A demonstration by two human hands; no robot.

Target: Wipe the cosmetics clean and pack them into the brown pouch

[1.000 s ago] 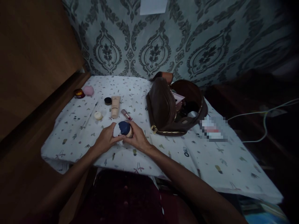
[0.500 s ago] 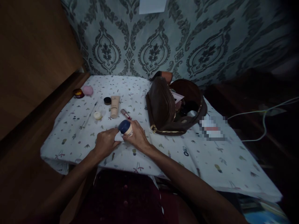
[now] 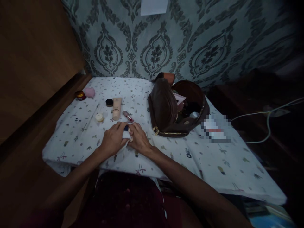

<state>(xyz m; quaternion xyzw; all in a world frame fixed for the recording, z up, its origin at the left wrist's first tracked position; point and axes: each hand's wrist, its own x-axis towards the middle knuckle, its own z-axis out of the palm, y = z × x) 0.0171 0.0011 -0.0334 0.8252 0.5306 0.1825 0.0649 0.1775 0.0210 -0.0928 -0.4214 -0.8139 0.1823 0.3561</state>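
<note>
Left hand (image 3: 112, 138): curled over the jar (image 3: 126, 128), pressing a white wipe (image 3: 126, 135) to it; cloth or paper, I cannot tell which.
Right hand (image 3: 140, 138): gripping the jar's other side, fingers bent.
Jar: between the two hands above the worktop's (image 3: 213, 158) near edge, mostly covered; a patch of its dark blue lid shows.
Slim tube (image 3: 128, 116): lying just beyond the hands, grey at one end, reddish at the other.
Cream pot (image 3: 99, 117): small and pale, left of the slim tube.
Beige tube (image 3: 117, 108): lying behind the hands, beside a black-topped pot (image 3: 109, 103).
Brown bag (image 3: 163, 107): right of these, unzipped and gaping, with a pink-and-white packet (image 3: 180, 99) and darker things inside.
Far left corner: pink sponge (image 3: 89, 92) next to an amber jar (image 3: 80, 95).
Behind: patterned wall (image 3: 131, 38) with white paper (image 3: 154, 7) at the top.
</note>
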